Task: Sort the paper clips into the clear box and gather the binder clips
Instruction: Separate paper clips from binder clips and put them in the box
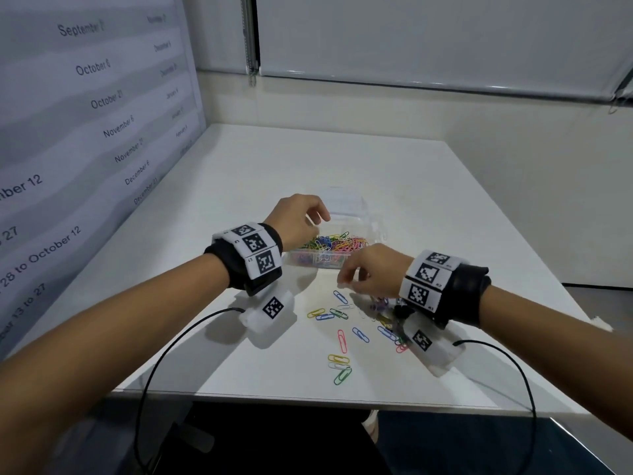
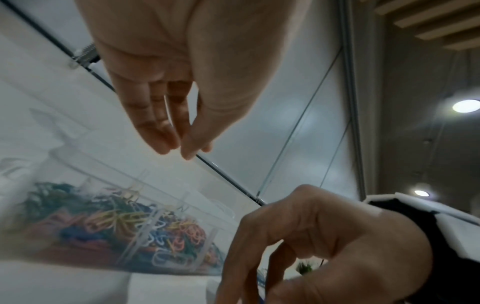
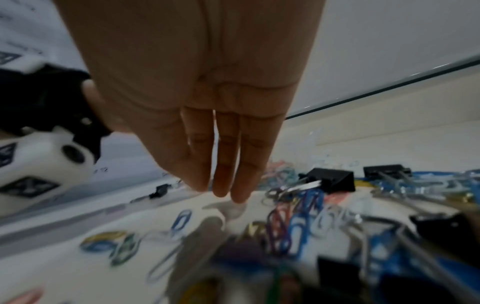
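The clear box (image 1: pixel 318 261) stands mid-table, its lid tipped back, with a heap of coloured paper clips (image 1: pixel 330 242) inside. My left hand (image 1: pixel 317 221) hangs over the box's left part. In the left wrist view the left hand (image 2: pixel 179 148) has thumb and fingertips close together, and no clip shows between them. My right hand (image 1: pixel 346 281) hovers just in front of the box, fingers straight and pointing down at the table (image 3: pixel 223 191), holding nothing visible. Loose paper clips (image 1: pixel 342 341) lie scattered below it. Black binder clips (image 3: pixel 335 181) sit among clips under my right wrist.
A white table (image 1: pixel 445 200) carries everything; its front edge (image 1: pixel 308 402) is close to me. A wall panel printed with dates (image 1: pixel 85 132) runs along the left side. Black cables (image 1: pixel 164 354) trail from both wrist cameras over the table edge.
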Action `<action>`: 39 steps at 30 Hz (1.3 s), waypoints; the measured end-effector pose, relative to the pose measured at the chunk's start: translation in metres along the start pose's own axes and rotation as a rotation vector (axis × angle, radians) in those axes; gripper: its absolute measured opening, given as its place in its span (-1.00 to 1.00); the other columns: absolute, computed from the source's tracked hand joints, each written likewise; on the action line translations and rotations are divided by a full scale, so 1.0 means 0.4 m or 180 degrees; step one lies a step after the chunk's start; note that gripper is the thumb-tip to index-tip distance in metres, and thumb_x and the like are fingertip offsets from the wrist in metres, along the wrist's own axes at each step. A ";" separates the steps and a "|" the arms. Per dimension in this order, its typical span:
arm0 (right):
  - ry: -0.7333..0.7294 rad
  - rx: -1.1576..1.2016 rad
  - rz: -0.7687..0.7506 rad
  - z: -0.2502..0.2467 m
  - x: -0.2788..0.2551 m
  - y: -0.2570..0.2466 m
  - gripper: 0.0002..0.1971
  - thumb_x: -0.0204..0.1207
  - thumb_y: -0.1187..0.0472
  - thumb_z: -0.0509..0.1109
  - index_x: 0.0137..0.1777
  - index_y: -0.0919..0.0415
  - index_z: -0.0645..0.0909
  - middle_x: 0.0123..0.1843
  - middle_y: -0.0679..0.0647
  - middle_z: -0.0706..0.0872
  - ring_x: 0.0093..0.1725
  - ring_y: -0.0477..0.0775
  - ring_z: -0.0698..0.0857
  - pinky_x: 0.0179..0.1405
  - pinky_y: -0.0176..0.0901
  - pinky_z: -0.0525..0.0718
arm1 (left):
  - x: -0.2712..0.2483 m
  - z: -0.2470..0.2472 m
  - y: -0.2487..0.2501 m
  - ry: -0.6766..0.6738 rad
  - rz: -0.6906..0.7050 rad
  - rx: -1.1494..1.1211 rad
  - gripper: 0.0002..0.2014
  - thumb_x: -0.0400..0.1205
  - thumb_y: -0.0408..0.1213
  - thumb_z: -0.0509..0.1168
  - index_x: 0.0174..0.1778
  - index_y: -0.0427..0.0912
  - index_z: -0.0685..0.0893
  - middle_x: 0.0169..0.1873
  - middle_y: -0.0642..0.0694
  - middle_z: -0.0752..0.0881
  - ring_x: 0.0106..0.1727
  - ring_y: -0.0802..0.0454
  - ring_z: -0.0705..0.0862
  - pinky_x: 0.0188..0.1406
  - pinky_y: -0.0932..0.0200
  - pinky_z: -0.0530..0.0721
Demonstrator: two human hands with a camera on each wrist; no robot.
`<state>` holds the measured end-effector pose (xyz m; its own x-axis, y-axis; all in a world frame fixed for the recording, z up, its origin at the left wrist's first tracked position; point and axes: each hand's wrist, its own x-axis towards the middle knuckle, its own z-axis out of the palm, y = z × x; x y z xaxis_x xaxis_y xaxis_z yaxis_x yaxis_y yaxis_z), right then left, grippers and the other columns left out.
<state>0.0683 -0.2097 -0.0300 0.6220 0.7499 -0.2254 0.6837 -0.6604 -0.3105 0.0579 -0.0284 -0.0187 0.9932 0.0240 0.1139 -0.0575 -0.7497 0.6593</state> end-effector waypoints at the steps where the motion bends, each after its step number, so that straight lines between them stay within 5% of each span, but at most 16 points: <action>1: -0.0078 -0.0080 -0.0048 0.013 -0.004 -0.007 -0.76 0.51 0.31 0.31 0.13 0.15 0.71 0.09 0.03 0.76 -0.14 -0.15 0.58 -0.14 -0.42 0.46 | -0.008 0.000 0.003 -0.0077 0.0038 0.0007 -0.79 0.51 -0.53 0.31 -0.06 -0.18 0.71 -0.21 -0.03 0.66 -0.28 0.09 0.60 -0.31 0.44 0.56; 4: -0.0152 -0.0184 -0.0302 0.045 -0.018 -0.023 -0.69 0.48 0.35 0.27 0.15 0.13 0.71 0.09 0.07 0.72 -0.12 -0.10 0.56 -0.13 -0.38 0.41 | -0.039 0.005 0.007 -0.0490 0.0187 0.0315 -0.83 0.48 -0.50 0.34 -0.09 -0.21 0.74 -0.24 -0.02 0.71 -0.41 0.32 0.55 -0.44 0.67 0.46; 7: -0.0294 -0.0044 -0.0360 0.052 -0.037 -0.028 -0.73 0.48 0.31 0.31 0.09 0.07 0.74 0.05 0.01 0.75 -0.07 -0.05 0.67 -0.02 -0.27 0.60 | -0.081 0.016 0.011 -0.1003 0.0294 0.0745 -0.84 0.52 -0.38 0.38 0.00 -0.20 0.74 -0.11 -0.07 0.76 -0.36 0.36 0.52 -0.37 0.68 0.44; 13: -0.0123 -0.0066 -0.0147 0.005 -0.062 0.024 -0.73 0.36 0.31 0.43 0.02 0.01 0.76 -0.19 -0.18 0.69 -0.28 -0.22 0.62 -0.17 -0.41 0.58 | -0.163 0.048 0.037 -0.2062 0.0168 0.1400 -0.37 0.40 0.09 0.49 0.34 -0.07 0.49 0.15 -0.04 0.59 -0.07 0.07 0.53 -0.09 0.24 0.47; 17: -0.0332 -0.0285 0.0111 -0.005 -0.077 0.051 -0.71 0.27 0.24 0.51 0.01 0.01 0.75 -0.12 -0.13 0.74 -0.19 -0.16 0.61 -0.11 -0.31 0.59 | -0.201 0.078 0.055 -0.2065 0.0364 0.1220 -0.36 0.30 0.17 0.53 0.17 -0.09 0.50 0.14 -0.05 0.52 0.05 0.02 0.56 0.08 0.13 0.61; 22: -0.0251 -0.0233 0.0111 0.016 -0.079 0.058 -0.93 0.35 0.19 0.46 -0.19 0.08 0.75 -0.18 -0.03 0.79 -0.25 -0.12 0.63 -0.04 -0.15 0.68 | -0.231 0.120 0.086 -0.2256 0.0511 0.1335 -0.21 0.26 0.14 0.56 0.29 -0.14 0.40 0.13 -0.12 0.40 0.11 -0.10 0.51 0.15 0.00 0.59; 26: -0.0252 -0.0207 0.0053 0.012 -0.078 0.050 -0.93 0.38 0.22 0.43 -0.28 0.08 0.72 -0.32 -0.09 0.70 -0.30 -0.13 0.61 -0.08 -0.18 0.64 | -0.229 0.126 0.078 -0.2174 0.0502 0.1192 -0.41 0.37 -0.04 0.54 0.23 -0.13 0.47 0.02 -0.07 0.37 0.06 -0.10 0.52 0.04 0.10 0.54; 29: -0.0237 -0.0205 0.0029 0.007 -0.079 0.047 -0.97 0.38 0.20 0.46 -0.23 0.09 0.74 -0.23 -0.04 0.76 -0.27 -0.14 0.62 -0.15 -0.28 0.59 | -0.214 0.115 0.066 -0.2041 0.0509 0.1024 -0.66 0.47 -0.20 0.47 0.12 -0.16 0.60 -0.03 -0.11 0.53 -0.24 0.19 0.48 -0.12 0.23 0.43; 34: -0.0403 -0.0167 -0.0052 0.004 -0.087 0.027 -0.77 0.24 0.04 0.59 -0.10 0.04 0.75 -0.26 -0.09 0.74 -0.35 -0.24 0.58 -0.30 -0.45 0.52 | -0.194 0.094 0.040 -0.1843 0.0333 0.0919 -0.77 0.49 -0.30 0.44 0.06 -0.17 0.67 0.03 -0.14 0.74 -0.29 0.17 0.51 -0.32 0.34 0.45; 36: -0.0481 -0.0221 -0.0050 0.008 -0.092 0.012 -0.67 0.18 0.00 0.63 -0.06 0.07 0.73 -0.33 -0.14 0.66 -0.39 -0.25 0.56 -0.39 -0.53 0.45 | -0.197 0.088 0.033 -0.1736 0.0225 0.0965 -0.66 0.46 -0.20 0.48 0.12 -0.13 0.61 0.06 -0.09 0.68 -0.26 0.18 0.51 -0.22 0.27 0.49; 39: -0.0503 -0.0383 -0.0060 0.024 -0.097 -0.011 -0.49 0.12 -0.15 0.63 0.01 0.10 0.67 -0.32 -0.16 0.64 -0.29 -0.13 0.62 -0.19 -0.29 0.59 | -0.215 0.081 0.027 -0.1603 -0.0045 0.1153 -0.47 0.33 0.01 0.52 0.15 -0.05 0.52 0.04 0.00 0.60 -0.01 0.04 0.59 0.06 0.07 0.64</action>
<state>0.0375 -0.2355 -0.0288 0.5474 0.7527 -0.3657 0.7413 -0.6390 -0.2055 -0.0248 -0.0600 -0.0453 0.9245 -0.2133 -0.3160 -0.0936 -0.9305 0.3541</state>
